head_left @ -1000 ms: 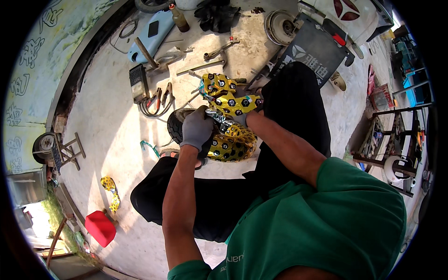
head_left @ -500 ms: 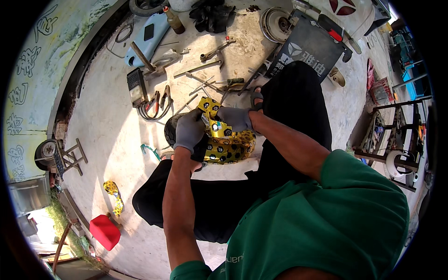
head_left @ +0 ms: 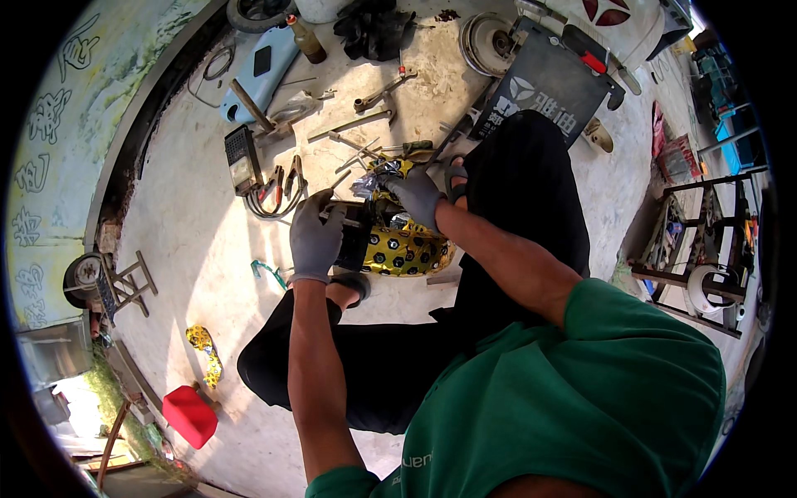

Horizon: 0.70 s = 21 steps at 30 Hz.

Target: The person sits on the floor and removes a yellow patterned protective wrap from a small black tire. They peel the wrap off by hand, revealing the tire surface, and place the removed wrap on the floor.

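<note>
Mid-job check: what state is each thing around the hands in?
Tire: partly wrapped, black section bare
Yellow patterned wrapping: partly around tire, loose end bunched
Right gloved hand: fingers closed on the loose end
Left gloved hand: fingers bent, at the tire
Wrapping scrap: detached, on floor
Bottle: upright

Wrenches (head_left: 350, 124) — beyond the tire (head_left: 357, 243)

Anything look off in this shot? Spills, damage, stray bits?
Yes: a stray scrap of yellow patterned wrapping lies on the floor at left, well apart from the partly wrapped tyre. A dark patch marks the floor near the top; can't tell whether it's a spill.
</note>
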Motion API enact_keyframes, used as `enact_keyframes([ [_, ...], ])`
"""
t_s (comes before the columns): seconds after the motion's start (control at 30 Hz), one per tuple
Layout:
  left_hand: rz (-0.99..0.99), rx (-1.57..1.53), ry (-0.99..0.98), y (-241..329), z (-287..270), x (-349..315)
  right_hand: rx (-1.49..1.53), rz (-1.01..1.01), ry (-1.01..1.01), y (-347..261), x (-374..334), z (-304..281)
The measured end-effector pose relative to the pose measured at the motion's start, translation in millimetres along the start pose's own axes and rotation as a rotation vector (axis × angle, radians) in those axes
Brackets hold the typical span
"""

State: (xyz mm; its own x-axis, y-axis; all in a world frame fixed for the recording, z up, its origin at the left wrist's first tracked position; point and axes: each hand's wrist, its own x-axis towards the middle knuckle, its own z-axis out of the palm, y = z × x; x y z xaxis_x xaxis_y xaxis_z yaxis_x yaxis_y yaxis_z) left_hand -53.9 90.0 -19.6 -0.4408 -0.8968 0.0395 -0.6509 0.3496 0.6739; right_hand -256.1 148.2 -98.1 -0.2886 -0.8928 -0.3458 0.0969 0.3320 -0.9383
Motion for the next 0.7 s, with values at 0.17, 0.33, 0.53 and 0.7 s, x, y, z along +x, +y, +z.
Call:
enact_keyframes([
  [0.17, -0.207, -0.020, 0.166, -23, -1, -23, 0.632, 0.362, 0.112, 11, 22, -6],
  [0.33, -0.262, -0.139, 0.213, -18, 9, -26, 0.028, 0.343, -0.040, 24, 22, -7],
  [0.53, -0.245, -0.887, 0.109, -8, 28, -23, 0.218, 0.619, -0.474, 100, 30, -8],
  [0.7, -0.112, -0.782, -0.041, 2, 42, -28, 0.667, 0.680, -0.588, 146, 29, -1],
])
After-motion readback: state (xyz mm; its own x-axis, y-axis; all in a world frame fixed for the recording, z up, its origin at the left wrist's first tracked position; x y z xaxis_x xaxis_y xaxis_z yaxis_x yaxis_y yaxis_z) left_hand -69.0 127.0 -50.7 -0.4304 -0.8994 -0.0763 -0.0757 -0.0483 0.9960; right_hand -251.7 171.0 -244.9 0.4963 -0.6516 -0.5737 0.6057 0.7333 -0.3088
